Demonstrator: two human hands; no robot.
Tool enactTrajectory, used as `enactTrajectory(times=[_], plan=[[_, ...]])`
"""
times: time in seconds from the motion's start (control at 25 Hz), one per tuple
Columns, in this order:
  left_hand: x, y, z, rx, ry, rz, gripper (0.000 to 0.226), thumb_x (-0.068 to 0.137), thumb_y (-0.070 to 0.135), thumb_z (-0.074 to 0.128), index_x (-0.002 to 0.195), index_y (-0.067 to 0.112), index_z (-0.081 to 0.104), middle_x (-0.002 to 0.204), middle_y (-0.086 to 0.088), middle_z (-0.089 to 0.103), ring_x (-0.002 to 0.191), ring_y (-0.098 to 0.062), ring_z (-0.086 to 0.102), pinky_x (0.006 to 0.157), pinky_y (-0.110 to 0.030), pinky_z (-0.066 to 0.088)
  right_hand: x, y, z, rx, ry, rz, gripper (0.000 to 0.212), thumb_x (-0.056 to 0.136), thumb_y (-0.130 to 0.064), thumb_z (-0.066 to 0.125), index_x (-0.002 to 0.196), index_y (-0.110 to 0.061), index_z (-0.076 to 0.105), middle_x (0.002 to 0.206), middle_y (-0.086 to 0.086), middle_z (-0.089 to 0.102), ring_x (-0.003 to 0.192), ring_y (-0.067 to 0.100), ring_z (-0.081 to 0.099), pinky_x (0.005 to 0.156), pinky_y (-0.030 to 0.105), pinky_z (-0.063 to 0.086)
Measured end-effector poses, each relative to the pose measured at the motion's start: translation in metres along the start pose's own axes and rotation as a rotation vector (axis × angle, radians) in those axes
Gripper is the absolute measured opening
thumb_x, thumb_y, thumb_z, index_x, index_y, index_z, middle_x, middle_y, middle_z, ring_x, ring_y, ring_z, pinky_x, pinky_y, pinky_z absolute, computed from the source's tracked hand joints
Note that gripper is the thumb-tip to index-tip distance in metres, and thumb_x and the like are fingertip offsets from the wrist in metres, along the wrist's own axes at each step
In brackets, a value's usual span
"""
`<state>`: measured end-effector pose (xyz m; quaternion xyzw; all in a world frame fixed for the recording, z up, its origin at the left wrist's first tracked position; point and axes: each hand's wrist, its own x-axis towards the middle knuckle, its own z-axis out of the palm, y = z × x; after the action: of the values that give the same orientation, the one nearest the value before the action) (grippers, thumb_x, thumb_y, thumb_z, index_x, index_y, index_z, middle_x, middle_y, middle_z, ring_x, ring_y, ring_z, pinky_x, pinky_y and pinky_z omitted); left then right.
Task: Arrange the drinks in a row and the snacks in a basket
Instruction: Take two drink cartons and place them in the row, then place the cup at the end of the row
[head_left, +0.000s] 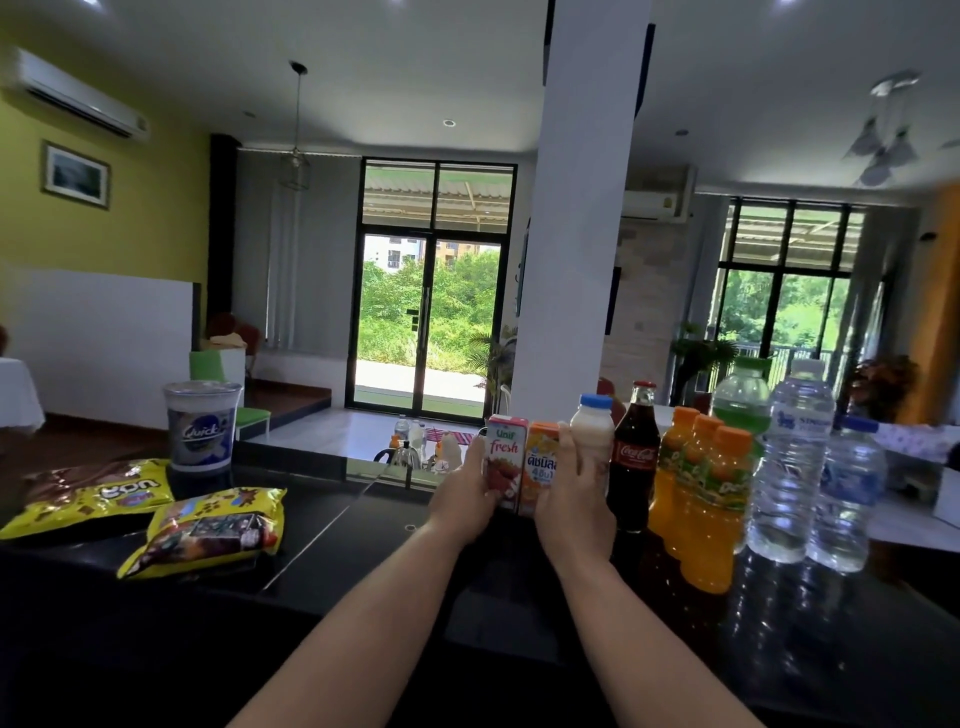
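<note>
Drinks stand upright in one row on the black counter (156, 649), running from mid-frame to the right edge.

Count, big to small:
- water bottles (795, 467): 2
- green-capped bottle (740, 400): 1, set behind the row
- orange juice bottles (698, 493): 3
- cola bottle (636, 457): 1
- milk bottle (592, 434): 1
- cartons: 2, red carton (504, 462) and orange carton (540, 467), touching side by side at the row's left end

Ten in all.

Snack bags (208, 530): 2, yellow, lying flat at lower left, well apart from the row. Lidded cup (200, 426): 1, alone at left of centre; possibly a drink, label too small to tell. Basket: none in view.

Left hand (465, 499) grips the red carton from its left side, fingers curled round the edge. Right hand (574, 504) grips the orange carton from its right, fingers between it and the milk bottle.

Both cartons have their long axis vertical, straight ahead of both palms. Judgement: the cartons are being squared into line. The snacks lie left of the fingers, so the left hand is nearer.
</note>
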<state>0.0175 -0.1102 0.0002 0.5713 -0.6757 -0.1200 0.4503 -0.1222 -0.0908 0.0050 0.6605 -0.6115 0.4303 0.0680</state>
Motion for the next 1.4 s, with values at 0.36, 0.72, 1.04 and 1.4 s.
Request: enactTrajectory(times=[0.36,0.72,1.04,1.4], plan=[[-0.058,0.003,-0.056,0.74,0.102,0.158,0.065,0.098,0.034,0.041,0.151,0.013,0.01,0.159,-0.009,0.014,0.147,-0.024,0.01,0.118,-0.047,0.008,-0.041,-0.024,-0.024,-0.158,-0.089,-0.212,0.06,0.098,-0.032,0.041,0.152,-0.018,0.021,0.16,0.005,0.022,0.147,0.023,0.02,0.12,0.041,0.019],[-0.062,-0.053,-0.224,0.836,0.203,0.012,0.067,0.097,0.037,0.042,0.151,0.011,0.011,0.16,-0.012,0.009,0.147,-0.028,0.007,0.118,-0.049,0.011,-0.02,-0.167,-0.002,-0.077,-0.26,-0.291,0.06,0.098,-0.042,0.043,0.149,-0.013,0.032,0.161,0.008,0.019,0.143,0.033,0.025,0.112,0.047,0.03],[-0.036,-0.15,-0.338,0.875,0.179,-0.161,0.071,0.095,0.039,0.046,0.15,0.01,0.014,0.159,-0.014,0.013,0.145,-0.03,0.017,0.117,-0.048,0.017,0.023,-0.296,0.088,0.029,-0.471,-0.341,0.065,0.095,-0.033,0.051,0.152,-0.016,0.025,0.163,0.005,0.011,0.145,0.033,0.02,0.111,0.047,0.031],[0.003,-0.211,-0.36,0.701,0.132,-0.11,0.056,0.096,0.035,0.049,0.146,0.034,0.025,0.157,-0.013,0.02,0.137,-0.034,0.033,0.105,-0.05,0.036,0.055,-0.374,0.172,0.143,-0.649,-0.405,0.073,0.09,-0.026,0.061,0.152,-0.02,0.024,0.16,0.011,0.02,0.145,0.03,0.024,0.112,0.041,0.03]])
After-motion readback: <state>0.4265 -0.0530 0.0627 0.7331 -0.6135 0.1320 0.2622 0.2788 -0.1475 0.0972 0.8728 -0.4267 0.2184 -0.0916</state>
